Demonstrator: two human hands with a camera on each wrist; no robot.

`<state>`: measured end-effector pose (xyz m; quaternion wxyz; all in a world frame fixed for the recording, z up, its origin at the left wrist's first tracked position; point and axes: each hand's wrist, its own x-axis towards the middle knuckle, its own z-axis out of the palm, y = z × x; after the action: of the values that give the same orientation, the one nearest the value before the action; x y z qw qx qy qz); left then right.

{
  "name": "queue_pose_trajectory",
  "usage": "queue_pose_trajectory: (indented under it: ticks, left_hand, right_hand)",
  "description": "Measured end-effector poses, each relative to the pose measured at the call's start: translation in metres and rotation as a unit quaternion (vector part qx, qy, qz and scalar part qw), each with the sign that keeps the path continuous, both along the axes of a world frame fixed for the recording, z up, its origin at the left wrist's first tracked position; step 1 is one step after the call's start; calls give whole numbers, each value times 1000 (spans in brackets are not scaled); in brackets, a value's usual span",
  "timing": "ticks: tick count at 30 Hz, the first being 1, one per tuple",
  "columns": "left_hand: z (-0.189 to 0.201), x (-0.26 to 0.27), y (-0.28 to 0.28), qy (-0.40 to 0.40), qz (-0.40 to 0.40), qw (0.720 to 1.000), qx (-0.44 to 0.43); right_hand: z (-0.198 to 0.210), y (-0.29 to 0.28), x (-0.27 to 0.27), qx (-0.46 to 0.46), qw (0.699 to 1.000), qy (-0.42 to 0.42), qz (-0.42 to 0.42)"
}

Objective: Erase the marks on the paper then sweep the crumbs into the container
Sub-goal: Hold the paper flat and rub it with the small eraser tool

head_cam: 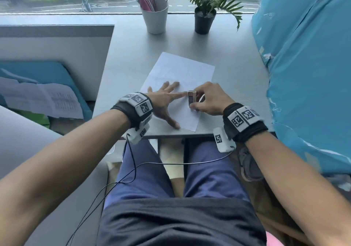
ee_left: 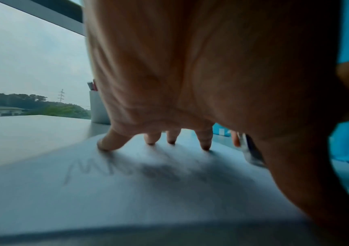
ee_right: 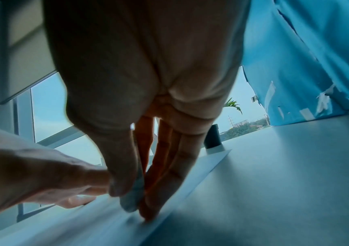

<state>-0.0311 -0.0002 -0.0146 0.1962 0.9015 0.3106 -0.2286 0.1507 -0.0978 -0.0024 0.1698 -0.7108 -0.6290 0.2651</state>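
A white sheet of paper point(head_cam: 180, 74) lies on the grey table point(head_cam: 237, 86) near its front edge. My left hand point(head_cam: 167, 101) presses flat on the sheet's left half with spread fingers point(ee_left: 114, 143). A faint pencil zigzag point(ee_left: 89, 169) shows on the paper under that palm. My right hand point(head_cam: 195, 101) pinches a small eraser point(head_cam: 191, 98) in a printed sleeve between thumb and fingers. The eraser's lower end point(ee_right: 132, 198) touches the paper point(ee_right: 85, 224) beside the left index fingertip. It looks blurred in the right wrist view.
A white cup point(head_cam: 155, 17) of pens and a black potted plant point(head_cam: 204, 20) stand at the table's far edge by the window. Blue cloth point(head_cam: 303, 74) hangs along the right side. A grey partition point(head_cam: 57, 55) borders the left.
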Motion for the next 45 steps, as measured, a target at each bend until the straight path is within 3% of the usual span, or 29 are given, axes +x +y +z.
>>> queue_pose_trajectory:
  ticks: [4,8,12,16,20,24,28,32,36,40,45]
  left_hand:
    - [-7,-1,-5,-12,15,1000,-11]
    - [-13,0,-10,-34,31,999,-2]
    - [-13,2,-11,-30,43,999,1]
    - [-10,3,-12,-15,43,999,-6]
    - [-10,4,-11,0,43,999,-13]
    - [-10,4,-10,2,40,999,-15]
    - [-11,6,-8,11,40,999,-10]
    - [-10,4,-10,-3,42,999,-12]
    - [-10,5,-9,5,46,999,-11]
    - [-7,4,-11,4,47,999,-9]
    - [-6,5,-11,11,47,999,-7]
  right_hand:
    - [-4,3,3,10,999,24,-30]
    - [-2,3,-1,-57,995,80,35]
    - [-7,14,8,4,995,86,-54]
    - [-3,2,-6,-79,989,107,66]
    - [-8,15,6,3,995,85,-53]
    - [-8,8,-3,-81,989,83,87]
    - [-13,13,7,-2,993,101,-56]
    - [-10,-2,-9,-68,991,98,60]
    - [-13,6,8,5,992,98,-79]
    - [-13,-7,-7,-53,995,81,28]
    - [-6,0,8,11,996,54,-64]
